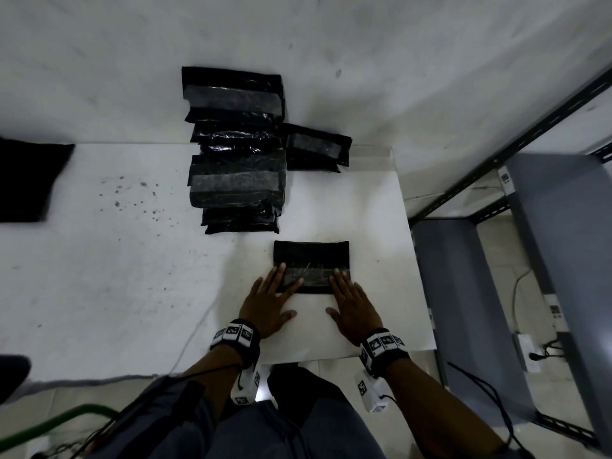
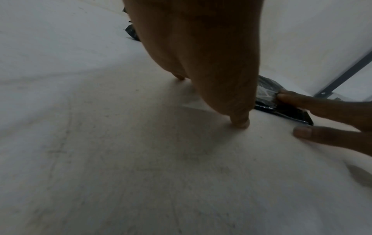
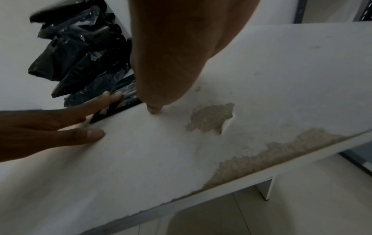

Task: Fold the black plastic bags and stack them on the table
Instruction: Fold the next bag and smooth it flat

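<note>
A folded black plastic bag [image 1: 311, 256] lies flat on the white table [image 1: 132, 276] near its front right corner. My left hand [image 1: 270, 301] lies flat with straight fingers on the bag's near left part. My right hand [image 1: 352, 301] lies flat the same way on its near right part, and both palms rest on the table. Behind, a stack of folded black bags [image 1: 236, 183] leans against the wall, with one more folded bag [image 1: 316, 149] to its right. In the left wrist view the bag [image 2: 267, 95] shows under my right hand's fingertips [image 2: 286, 97].
A dark cloth-like sheet [image 1: 26, 180] lies at the table's left edge. Grey metal shelving [image 1: 543, 226] stands right of the table, with cables on the floor. The table's surface is chipped near its front right edge [image 3: 261, 159].
</note>
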